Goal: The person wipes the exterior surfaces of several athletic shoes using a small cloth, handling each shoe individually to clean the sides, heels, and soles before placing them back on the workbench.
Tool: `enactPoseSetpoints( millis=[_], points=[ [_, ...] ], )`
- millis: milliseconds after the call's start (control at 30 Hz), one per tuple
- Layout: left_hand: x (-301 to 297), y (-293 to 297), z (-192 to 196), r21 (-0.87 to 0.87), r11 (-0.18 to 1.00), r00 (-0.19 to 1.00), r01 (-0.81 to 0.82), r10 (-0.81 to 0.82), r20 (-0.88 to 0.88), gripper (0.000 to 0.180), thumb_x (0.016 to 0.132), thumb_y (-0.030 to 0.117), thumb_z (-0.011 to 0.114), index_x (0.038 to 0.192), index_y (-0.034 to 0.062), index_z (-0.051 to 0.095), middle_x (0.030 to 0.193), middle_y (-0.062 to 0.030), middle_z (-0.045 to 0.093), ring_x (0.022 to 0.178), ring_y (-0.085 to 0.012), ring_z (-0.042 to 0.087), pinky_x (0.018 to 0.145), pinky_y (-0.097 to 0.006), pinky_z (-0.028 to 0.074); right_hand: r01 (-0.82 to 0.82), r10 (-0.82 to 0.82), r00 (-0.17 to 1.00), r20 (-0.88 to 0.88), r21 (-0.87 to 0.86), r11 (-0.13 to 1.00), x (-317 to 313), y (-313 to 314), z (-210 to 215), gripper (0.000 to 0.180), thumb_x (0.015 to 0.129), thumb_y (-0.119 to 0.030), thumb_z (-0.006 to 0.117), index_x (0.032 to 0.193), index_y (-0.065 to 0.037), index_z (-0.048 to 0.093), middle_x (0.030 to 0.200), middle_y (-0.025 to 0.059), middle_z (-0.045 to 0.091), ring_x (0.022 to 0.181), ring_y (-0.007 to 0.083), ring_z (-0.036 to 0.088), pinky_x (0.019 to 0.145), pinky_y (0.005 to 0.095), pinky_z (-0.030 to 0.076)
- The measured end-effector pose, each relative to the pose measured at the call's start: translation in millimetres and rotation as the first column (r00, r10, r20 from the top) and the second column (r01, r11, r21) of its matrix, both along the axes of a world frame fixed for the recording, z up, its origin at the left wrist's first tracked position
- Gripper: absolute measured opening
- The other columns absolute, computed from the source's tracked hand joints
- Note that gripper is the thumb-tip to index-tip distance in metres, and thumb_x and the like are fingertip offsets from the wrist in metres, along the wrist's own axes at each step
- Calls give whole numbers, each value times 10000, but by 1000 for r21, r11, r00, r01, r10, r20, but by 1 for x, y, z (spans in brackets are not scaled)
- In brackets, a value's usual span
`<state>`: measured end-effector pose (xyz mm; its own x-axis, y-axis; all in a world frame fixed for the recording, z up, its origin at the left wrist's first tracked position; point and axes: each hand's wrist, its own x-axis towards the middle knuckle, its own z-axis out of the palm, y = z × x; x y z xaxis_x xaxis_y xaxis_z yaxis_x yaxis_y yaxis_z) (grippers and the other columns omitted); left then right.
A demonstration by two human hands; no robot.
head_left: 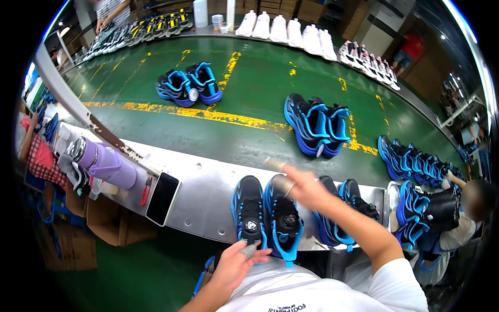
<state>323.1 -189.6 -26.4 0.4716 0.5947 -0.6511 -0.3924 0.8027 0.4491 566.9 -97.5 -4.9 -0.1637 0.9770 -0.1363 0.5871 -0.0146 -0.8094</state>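
Note:
Two black-and-blue high-top sneakers stand side by side before me, toes pointing away. The left sneaker [249, 205] has a round dial on its tongue. My left hand [233, 268] is closed at its heel, a grey wrap on one finger; the hand hides the heel end. Above the toe of the right sneaker [283, 218] reaches my right hand [301, 186], smeared by motion. Its wrapped fingers are stretched apart, and I see nothing in them. Another pair of sneakers [328, 229] stands to the right, partly behind my right forearm.
A phone [163, 198], red snips [146, 190] and a purple bottle [112, 165] sit on the metal ledge [205, 192] at left. Beyond runs a green conveyor belt [254, 78] carrying sneaker pairs [317, 125]. White shoes [286, 31] line its far side. A co-worker [468, 218] sits at right.

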Motion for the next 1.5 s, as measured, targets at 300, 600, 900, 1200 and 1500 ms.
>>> enactPoseSetpoints(
  millis=[300, 600, 900, 1200, 1500],
  points=[
    [6, -9, 19, 555, 126, 557, 822, 18, -830, 464, 790, 119, 621, 1245, 50, 564, 1100, -201, 611, 887, -339, 567, 824, -424, 462, -365, 380, 912, 151, -119, 923, 41, -53, 11, 595, 898, -403, 606, 1423, -174, 447, 1031, 180, 601, 950, 345, 599, 821, 414, 486],
    [55, -15, 6, 193, 36, 193, 981, 4, -981, 405, 870, 247, 593, 1238, 77, 574, 926, -246, 592, 804, -393, 578, 765, -460, 485, -329, 287, 906, 309, 91, 940, 20, -77, -26, 487, 904, -326, 594, 1375, -242, 505, 718, 124, 591, 663, 318, 619, 569, 431, 485],
    [78, -9, 10, 122, 862, 854, 491, -449, -264, 296, 951, 29, 427, 1215, -67, 523, 1204, -177, 566, 1026, -260, 635, 793, -344, 534, -588, 531, 791, 305, 139, 796, 43, -55, -20, 739, 789, -142, 599, 1484, -219, 358, 873, 93, 482, 820, 276, 523, 659, 390, 463],
    [110, -20, -14, 46, 974, 974, 220, -222, 43, 263, 973, 25, 405, 1208, -72, 471, 1222, -197, 546, 1131, -316, 590, 832, -360, 540, -519, 490, 847, 205, 124, 846, 60, -56, -9, 671, 827, -189, 599, 1465, -243, 397, 920, 93, 499, 855, 285, 528, 689, 384, 472],
    [124, -22, -15, 48, 981, 982, 189, -190, 4, 368, 886, -72, 294, 1209, -118, 463, 1222, -210, 540, 1135, -352, 587, 785, -412, 587, -504, 499, 835, 230, -42, 863, 63, -66, -10, 680, 802, -194, 620, 1446, -230, 405, 902, 122, 499, 794, 308, 545, 676, 421, 476]
  ],
)
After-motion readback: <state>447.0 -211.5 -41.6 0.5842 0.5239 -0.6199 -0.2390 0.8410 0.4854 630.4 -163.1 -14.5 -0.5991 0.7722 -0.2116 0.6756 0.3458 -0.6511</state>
